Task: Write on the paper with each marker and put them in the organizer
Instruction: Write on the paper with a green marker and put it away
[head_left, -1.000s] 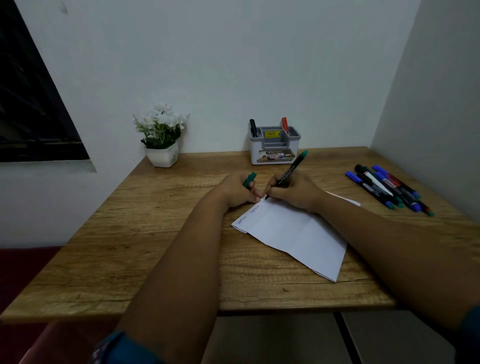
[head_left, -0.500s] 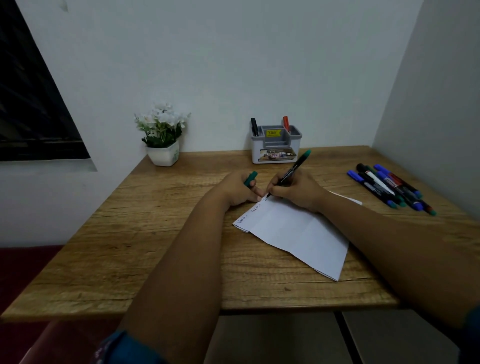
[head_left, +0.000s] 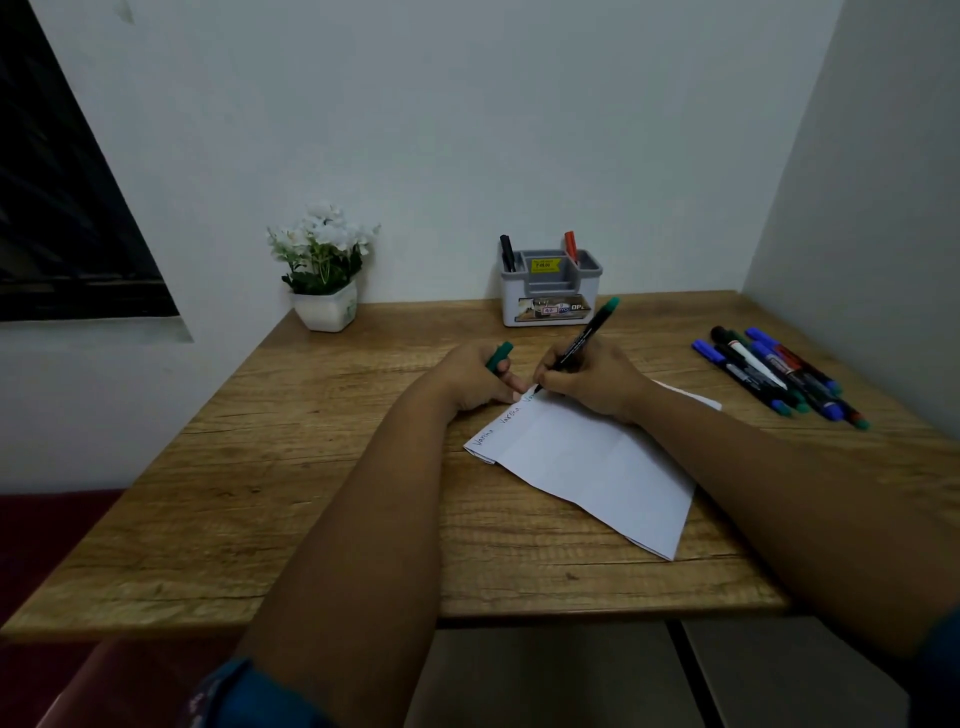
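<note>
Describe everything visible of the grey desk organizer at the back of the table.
The grey and white plastic desk organizer stands upright on the wooden table close to the white wall. It has a white body with a printed label on the front, a grey insert split into compartments, and a yellow price sticker. A black marker stands in its left compartment, a red marker in its right. Neither hand touches it.

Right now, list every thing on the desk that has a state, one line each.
green marker: uncapped, tip on the paper, gripped by right hand
green cap: off, held in left hand
paper: folded, flat, writing along its top edge
organizer: upright, holding a black marker and a red marker
loose markers: capped, lying together at right
</note>
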